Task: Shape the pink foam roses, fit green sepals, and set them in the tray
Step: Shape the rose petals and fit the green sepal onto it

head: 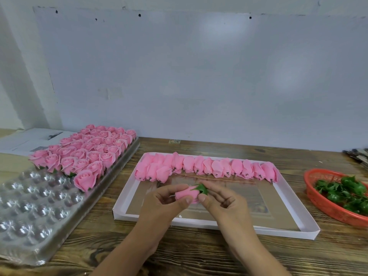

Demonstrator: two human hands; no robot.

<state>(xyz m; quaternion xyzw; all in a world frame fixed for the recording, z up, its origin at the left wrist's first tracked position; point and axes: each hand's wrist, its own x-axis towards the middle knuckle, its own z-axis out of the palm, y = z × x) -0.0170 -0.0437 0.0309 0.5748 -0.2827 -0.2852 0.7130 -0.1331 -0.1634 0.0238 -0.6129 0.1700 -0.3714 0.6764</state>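
Observation:
A pink foam rose (186,194) lies sideways between both hands above the shallow white box lid (294,198). My left hand (165,202) grips its bloom end. My right hand (223,198) pinches the green sepal (202,188) sitting at the rose's base. Several closed pink rose buds (209,168) lie in a row along the lid's far edge. The clear plastic tray (29,216) at the left holds several shaped roses with sepals (87,152) in its far half; its near cups are bare.
A red plastic basket (326,206) of loose green sepals (346,192) stands at the right. Papers lie at the far left behind the tray. Dark tool handles (357,154) poke in at the far right. A white wall closes off the wooden table's back.

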